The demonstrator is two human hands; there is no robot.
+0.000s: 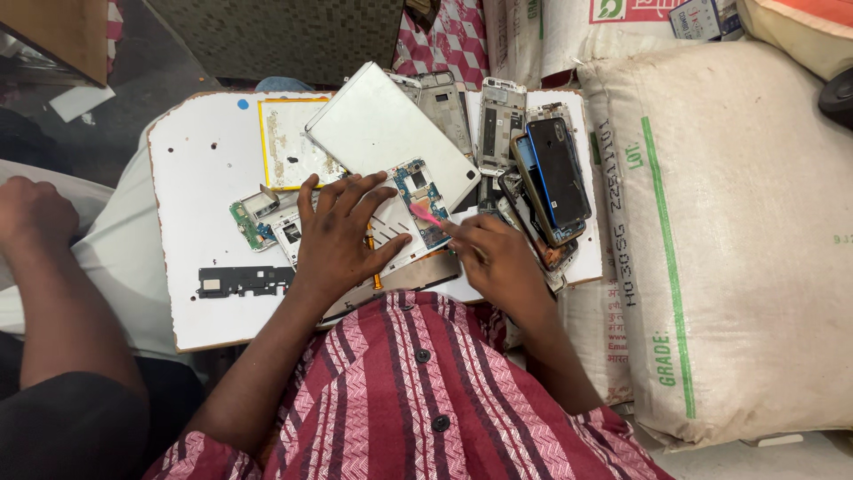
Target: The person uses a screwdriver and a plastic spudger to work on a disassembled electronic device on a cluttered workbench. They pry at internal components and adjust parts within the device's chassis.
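Left hand lies flat with fingers spread, palm pressing down on the opened white phone chassis at frame centre on the white chipped board surface, gripping nothing. Right hand, just right of centre, is pinched closed around a slim pink plastic pry tool, whose tip points up-left onto the small blue-green circuit board seated in the chassis. That board lies immediately up-left of the right hand, its long axis running roughly top to bottom of the frame, touching distance from both hands; the right is nearer, a pile of stripped phone frames beyond.
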